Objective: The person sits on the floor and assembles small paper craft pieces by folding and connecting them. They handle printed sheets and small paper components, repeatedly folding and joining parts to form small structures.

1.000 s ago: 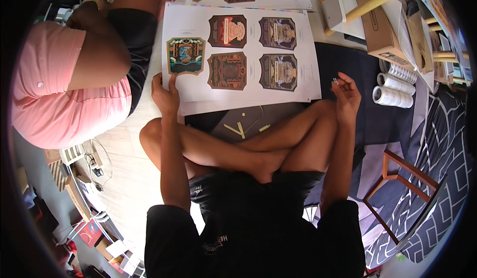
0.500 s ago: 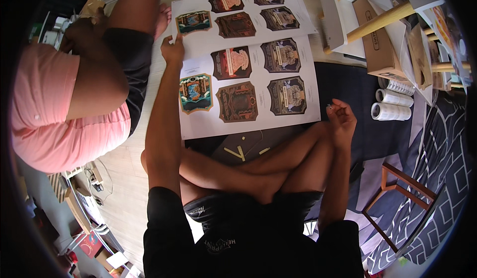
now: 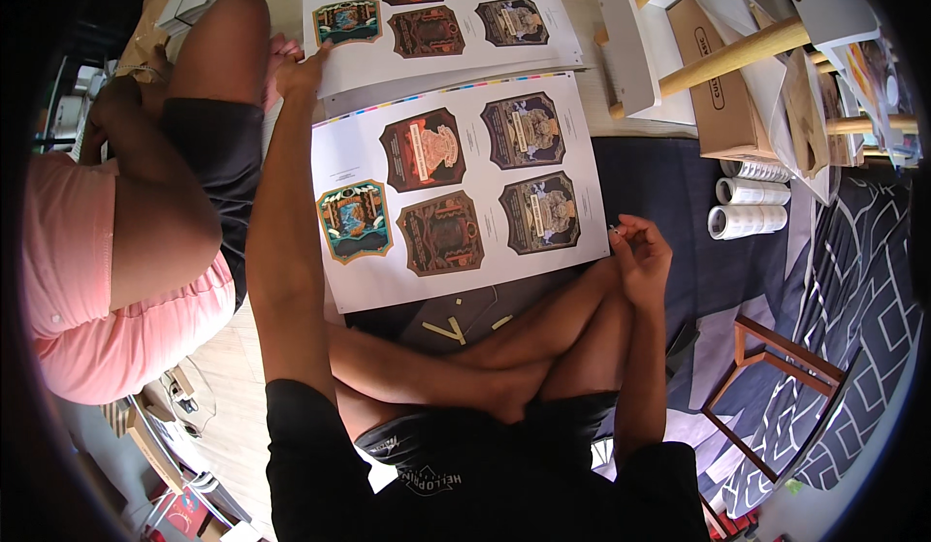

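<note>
The step in hand seemed to be the handling of large printed sheets, one laid close and another beyond it. The left hand (image 3: 301, 75) reached far and left, its fingers bent at the left margin of the far sheet (image 3: 470, 55), apparently pinching that edge, though the underside of the grip could not be told. The right hand (image 3: 642, 256) was just beside the right edge of the near sheet (image 3: 475, 178), thumb and fingertips closed on a tiny pale object (image 3: 615, 229) too small to identify.

The next move probably called for a light, level pull on the far sheet, since a one-sided tug could skew or crease it.

Both sheets looked like smooth, fairly stiff white paper, carrying shield-like badges with notched corners in teal, red, brown and dark grey. A thin colour strip ran along the near sheet's far edge. Nearer the crossed legs, flat yellow strips (image 3: 448, 329) showed on a dark grey panel (image 3: 475, 314). To the right, white cylindrical rolls (image 3: 747, 220) rested on dark, soft-looking cloth (image 3: 626, 174).
</note>
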### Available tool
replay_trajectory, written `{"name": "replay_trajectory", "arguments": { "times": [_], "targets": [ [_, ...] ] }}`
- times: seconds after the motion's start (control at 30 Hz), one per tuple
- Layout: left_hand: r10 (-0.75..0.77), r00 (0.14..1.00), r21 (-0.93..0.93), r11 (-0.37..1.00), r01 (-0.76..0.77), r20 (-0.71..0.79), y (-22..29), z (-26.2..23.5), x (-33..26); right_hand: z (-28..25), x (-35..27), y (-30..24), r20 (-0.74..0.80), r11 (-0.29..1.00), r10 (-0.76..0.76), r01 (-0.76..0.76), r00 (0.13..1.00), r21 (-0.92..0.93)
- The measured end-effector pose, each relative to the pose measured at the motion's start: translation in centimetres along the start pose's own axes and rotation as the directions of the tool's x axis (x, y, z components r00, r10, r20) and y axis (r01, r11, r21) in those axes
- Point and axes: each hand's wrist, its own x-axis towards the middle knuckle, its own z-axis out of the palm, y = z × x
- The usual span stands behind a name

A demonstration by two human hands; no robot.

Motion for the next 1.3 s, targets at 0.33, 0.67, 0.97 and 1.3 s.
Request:
{"name": "replay_trajectory", "arguments": {
  "times": [0.33, 0.67, 0.97, 1.3],
  "targets": [
    [0.088, 0.995, 0.09, 0.992, -0.092, 0.044, 0.5, 0.7, -1.1, 0.2, 0.1, 0.1, -0.007, 0.997, 0.001, -0.002, 1.0, -0.076],
    [-0.073, 0.8, -0.546, 0.694, 0.47, 0.596, 0.8, -2.4, -3.4, 0.6, 0.0, -0.2, 0.007, 0.988, -0.025, 0.025, 1.0, -0.155],
    [0.036, 0.882, -0.598, 0.748, 0.288, 0.47, 1.4, -3.2, -4.1, 0.8, 0.1, -0.5, 0.026, 0.976, -0.041, 0.045, 0.999, -0.213],
    [0.258, 0.965, 0.07, 0.965, -0.255, -0.048, 7.3, -8.4, -5.3, 0.9, 0.0, -0.7, 0.034, 0.964, -0.052, 0.059, 0.998, -0.258]
  ]
}}
